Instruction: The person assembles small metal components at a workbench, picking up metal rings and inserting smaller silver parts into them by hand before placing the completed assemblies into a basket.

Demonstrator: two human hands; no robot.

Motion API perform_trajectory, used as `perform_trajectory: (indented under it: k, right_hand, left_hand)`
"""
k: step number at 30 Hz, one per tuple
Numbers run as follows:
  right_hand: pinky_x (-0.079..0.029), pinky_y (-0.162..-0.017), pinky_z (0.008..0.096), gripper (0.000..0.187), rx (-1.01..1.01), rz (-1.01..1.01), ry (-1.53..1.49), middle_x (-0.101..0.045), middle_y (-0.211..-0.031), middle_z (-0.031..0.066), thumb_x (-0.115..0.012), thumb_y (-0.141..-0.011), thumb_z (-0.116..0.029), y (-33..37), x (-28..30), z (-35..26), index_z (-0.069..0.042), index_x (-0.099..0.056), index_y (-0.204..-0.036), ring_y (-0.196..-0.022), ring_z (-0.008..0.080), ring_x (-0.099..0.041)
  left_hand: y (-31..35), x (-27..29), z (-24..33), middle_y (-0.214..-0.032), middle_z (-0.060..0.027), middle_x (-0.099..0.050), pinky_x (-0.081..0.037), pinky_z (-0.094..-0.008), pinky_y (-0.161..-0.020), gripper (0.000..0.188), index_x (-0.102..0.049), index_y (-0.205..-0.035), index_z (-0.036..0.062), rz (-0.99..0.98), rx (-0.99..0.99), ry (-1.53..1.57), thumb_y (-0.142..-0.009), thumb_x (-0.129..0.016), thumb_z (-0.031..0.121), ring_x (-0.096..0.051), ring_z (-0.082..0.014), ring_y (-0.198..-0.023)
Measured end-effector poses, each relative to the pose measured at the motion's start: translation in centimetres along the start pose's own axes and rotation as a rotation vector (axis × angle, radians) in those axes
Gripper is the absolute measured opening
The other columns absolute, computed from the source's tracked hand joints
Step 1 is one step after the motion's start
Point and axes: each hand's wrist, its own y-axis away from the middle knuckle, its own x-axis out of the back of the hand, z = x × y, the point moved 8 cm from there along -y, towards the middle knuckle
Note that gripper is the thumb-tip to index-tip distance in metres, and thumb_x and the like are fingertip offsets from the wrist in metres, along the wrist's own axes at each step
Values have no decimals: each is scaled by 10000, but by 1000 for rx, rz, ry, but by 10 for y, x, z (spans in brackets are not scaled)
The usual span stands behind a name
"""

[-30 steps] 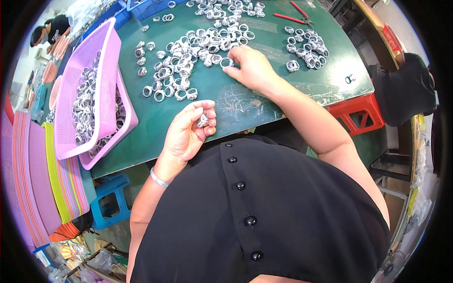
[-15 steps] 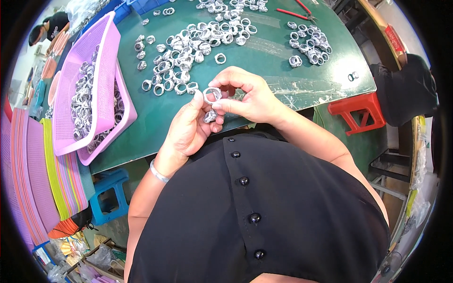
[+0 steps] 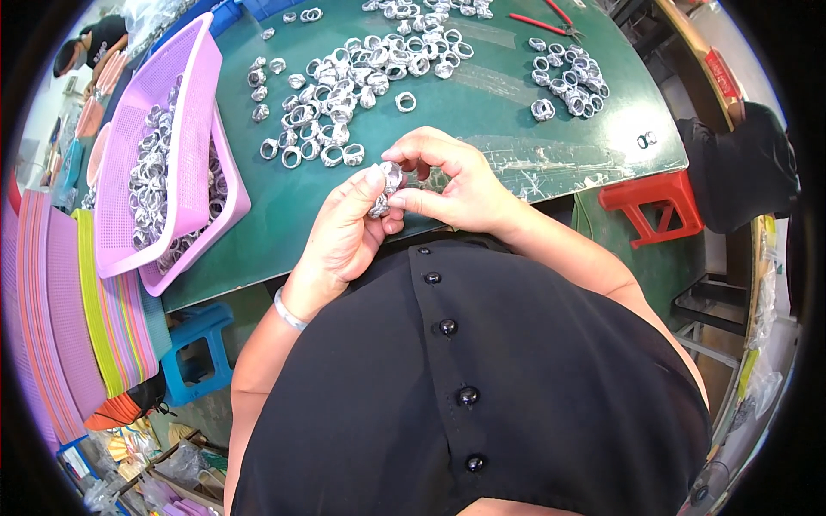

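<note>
Above the near table edge, my left hand (image 3: 344, 225) and my right hand (image 3: 462, 182) meet at a silver ring (image 3: 391, 176) with a bulky, patterned front. Left thumb and fingers grip it from one side, while the right thumb and index finger pinch its other side. A second silver piece (image 3: 379, 205), apparently another ring, rests against the left fingers just below; the fingers partly cover it. Beyond my hands, many similar rings (image 3: 344, 86) lie in a loose pile, with a single ring (image 3: 405, 102) apart from it.
A smaller group of rings (image 3: 570, 82) lies at the right of the green table (image 3: 508, 155), near red-handled pliers (image 3: 551, 26). Nested purple baskets (image 3: 194, 129) with rings stand left. A blue stool (image 3: 198, 354) and red stool (image 3: 658, 206) stand below. Another person (image 3: 99, 47) is far left.
The ring between my hands has turned, so its wide hole no longer faces up as before. The second piece is now more covered. My hands stay in nearly the same place.
</note>
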Motion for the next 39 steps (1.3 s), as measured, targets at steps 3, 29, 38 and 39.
perform_trajectory:
  k: [3, 29, 38, 39]
  right_hand:
    - [-423, -640, 232, 288, 12, 11, 25, -548, -888, 25, -694, -699, -120, 0, -1, -1, -52, -584, -956, -753, 109, -537]
    - [-442, -685, 290, 611, -96, -166, 428, -524, -987, 61, -774, -617, -310, -29, 25, 30, -78, -530, -1126, -837, 166, -498]
    - [-458, -726, 330, 372, -81, 13, 909, -557, -912, 102, -677, -706, -235, -57, 35, 59, -55, -559, -1009, -828, 251, -564]
    - [-457, -725, 330, 338, -82, 6, 903, -559, -885, 94, -668, -714, -224, -58, 34, 60, -52, -565, -986, -811, 258, -563]
  left_hand:
    - [0, 2, 0, -813, -16, -559, -402, -207, -565, 233, -543, -954, 24, 51, -21, -48, -880, -538, 244, -507, -73, -650]
    - [-3, 15, 5, -932, -74, -587, -497, -260, -667, 132, -545, -906, 60, 26, -42, 10, -852, -558, 180, -591, -173, -810]
    - [-3, 22, 9, -921, -89, -583, -470, -270, -590, 122, -529, -951, 96, 43, -73, 103, -833, -538, 126, -581, -198, -791]
    - [-2, 19, 10, -921, -88, -583, -470, -272, -592, 138, -531, -968, 84, 33, -79, 97, -838, -528, 134, -579, -199, -798]
